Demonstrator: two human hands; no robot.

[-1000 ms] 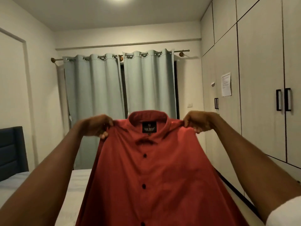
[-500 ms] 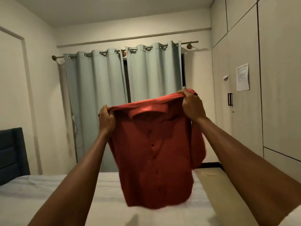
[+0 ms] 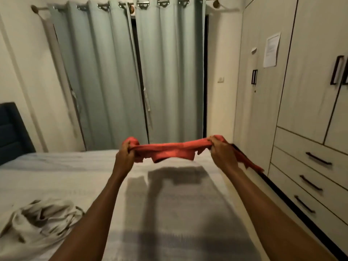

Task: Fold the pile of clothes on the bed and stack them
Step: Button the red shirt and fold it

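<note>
I hold the red shirt [image 3: 174, 150] in the air above the far half of the bed [image 3: 56, 178], stretched between both hands at shoulder seam level. The garment presents nearly edge-on: a taut red band runs from hand to hand, the collar section sags below the middle of the band, and one loose portion, probably a sleeve, trails down to the right past my right wrist, over the gap between bed and wardrobe. The fabric is blurred; buttons and label cannot be read.

My left hand [image 3: 126, 154] has its fingers curled round a bunched wad of the red cloth. My right hand [image 3: 221, 150] likewise clenches the opposite end, knuckles up. Both forearms extend forward from the lower edge of the view.

The shirt does not touch the bed. Its shadow and that of my arms fall on the pale sheet directly below.

Surroundings:
- A crumpled off-white garment [image 3: 35, 223] lies on the bed at lower left, just beside my left forearm.
- A dark blue headboard [image 3: 12, 132] stands at the left edge.
- Grey-green curtains [image 3: 131, 76] hang closed behind the bed.
- A pale wardrobe [image 3: 310, 102] with black handles and drawers lines the right side; a paper sheet [image 3: 271, 50] is fixed to one door.
</note>
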